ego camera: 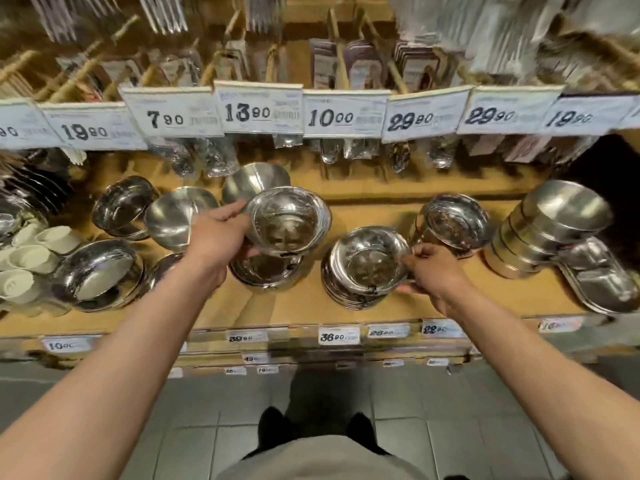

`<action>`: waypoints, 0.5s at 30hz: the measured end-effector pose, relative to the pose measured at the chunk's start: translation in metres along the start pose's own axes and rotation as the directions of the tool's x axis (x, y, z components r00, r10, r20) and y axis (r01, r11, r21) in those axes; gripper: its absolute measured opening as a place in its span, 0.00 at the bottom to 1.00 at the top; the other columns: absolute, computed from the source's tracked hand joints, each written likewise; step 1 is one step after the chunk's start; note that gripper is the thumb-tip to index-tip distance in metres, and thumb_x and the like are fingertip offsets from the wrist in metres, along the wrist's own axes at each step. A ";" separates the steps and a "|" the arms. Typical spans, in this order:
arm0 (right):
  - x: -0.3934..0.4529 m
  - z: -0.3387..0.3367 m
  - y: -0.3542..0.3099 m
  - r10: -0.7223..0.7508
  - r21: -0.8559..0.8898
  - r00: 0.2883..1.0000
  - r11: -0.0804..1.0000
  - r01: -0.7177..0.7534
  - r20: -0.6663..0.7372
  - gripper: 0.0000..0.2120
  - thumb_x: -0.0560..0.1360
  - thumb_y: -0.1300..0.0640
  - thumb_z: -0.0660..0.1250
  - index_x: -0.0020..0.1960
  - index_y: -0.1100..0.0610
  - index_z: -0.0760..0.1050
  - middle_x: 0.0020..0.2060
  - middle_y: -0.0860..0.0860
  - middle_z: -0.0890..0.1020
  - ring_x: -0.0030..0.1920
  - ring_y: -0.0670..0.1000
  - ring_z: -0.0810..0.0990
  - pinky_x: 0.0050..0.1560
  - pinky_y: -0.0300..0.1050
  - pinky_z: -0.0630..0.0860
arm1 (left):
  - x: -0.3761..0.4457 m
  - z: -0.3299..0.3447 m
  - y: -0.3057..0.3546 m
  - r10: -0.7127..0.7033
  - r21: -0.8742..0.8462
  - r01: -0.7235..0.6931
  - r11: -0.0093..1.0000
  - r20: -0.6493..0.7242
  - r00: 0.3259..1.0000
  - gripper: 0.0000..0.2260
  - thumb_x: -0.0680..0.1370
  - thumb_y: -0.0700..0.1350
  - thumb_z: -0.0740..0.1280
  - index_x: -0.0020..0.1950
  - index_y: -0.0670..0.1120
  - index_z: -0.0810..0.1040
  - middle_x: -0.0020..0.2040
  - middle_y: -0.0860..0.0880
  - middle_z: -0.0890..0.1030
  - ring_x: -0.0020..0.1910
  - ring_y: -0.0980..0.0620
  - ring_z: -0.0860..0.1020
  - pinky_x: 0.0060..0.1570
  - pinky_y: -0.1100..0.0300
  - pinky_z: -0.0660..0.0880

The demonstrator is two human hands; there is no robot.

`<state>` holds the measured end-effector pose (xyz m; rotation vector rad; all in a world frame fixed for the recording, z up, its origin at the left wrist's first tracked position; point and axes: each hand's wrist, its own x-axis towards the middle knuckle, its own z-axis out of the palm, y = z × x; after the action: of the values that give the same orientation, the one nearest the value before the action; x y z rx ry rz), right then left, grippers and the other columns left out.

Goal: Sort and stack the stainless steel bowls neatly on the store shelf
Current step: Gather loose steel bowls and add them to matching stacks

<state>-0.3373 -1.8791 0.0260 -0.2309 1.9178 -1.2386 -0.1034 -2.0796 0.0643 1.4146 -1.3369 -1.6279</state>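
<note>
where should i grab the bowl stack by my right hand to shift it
Take the bowl stack low on its outer wall from the right, where the right hand already sits. Its flared rims overhang, so a grip under them steadies the whole stack.

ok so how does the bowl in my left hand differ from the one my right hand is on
The left hand holds its bowl raised above a stack; the right hand grips the top bowl seated on its stack. The held bowl looks deeper and tilts toward the camera; the other looks shallower with a wider rim. Both are shiny steel.
</note>
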 end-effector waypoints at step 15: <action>0.018 0.019 0.036 -0.221 -0.291 0.970 0.939 0.185 -0.098 0.15 0.82 0.51 0.63 0.48 0.63 0.79 0.44 0.61 0.84 0.45 0.63 0.84 0.51 0.63 0.81 | -0.055 0.043 -0.034 -0.070 -0.006 0.070 0.998 -0.015 0.997 0.10 0.80 0.34 0.67 0.58 0.44 0.83 0.50 0.43 0.86 0.44 0.45 0.86 0.28 0.60 0.81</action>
<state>-0.3255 -1.8837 -0.0169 -0.5200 2.2273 -1.1315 -0.1243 -2.0066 0.0486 1.4831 -1.2864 -1.6611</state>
